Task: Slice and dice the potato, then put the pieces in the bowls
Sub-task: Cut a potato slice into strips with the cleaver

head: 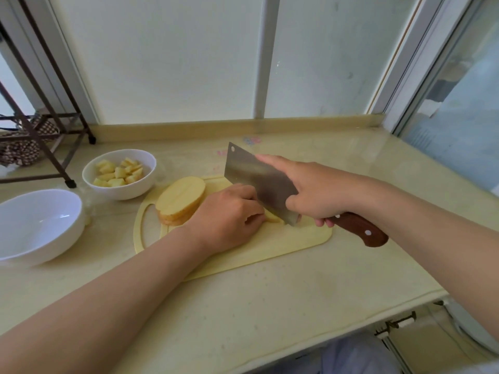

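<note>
Potato slices (pixel 181 199), pale yellow ovals leaning in a stack, are lying on the pale yellow plastic cutting board (pixel 270 249), just beside the left hand (pixel 229 214) at its ten o'clock. The stack's long axis is running from about eight o'clock to two o'clock, with the broad cut face turned upward. A smaller pale yellow potato strip (pixel 273 217) is poking out from under the left hand's fingers at four o'clock, right against the blade; most of it is hidden, and the visible end is pointing toward four o'clock.

The left hand is curling its fingers down over that strip and pinning it to the board. The right hand (pixel 316 190) is gripping the brown wooden handle of the broad steel cleaver (pixel 256 182), its forefinger stretching straight along the top of the blade toward ten o'clock. The blade's edge is resting on the board beside the left knuckles.

At ten o'clock of the board, a round white ceramic bowl (pixel 121 191) is holding diced potato pieces (pixel 118 171). A second, larger white bowl (pixel 40 220) is sitting at nine o'clock on the beige stone tabletop (pixel 243 306).
</note>
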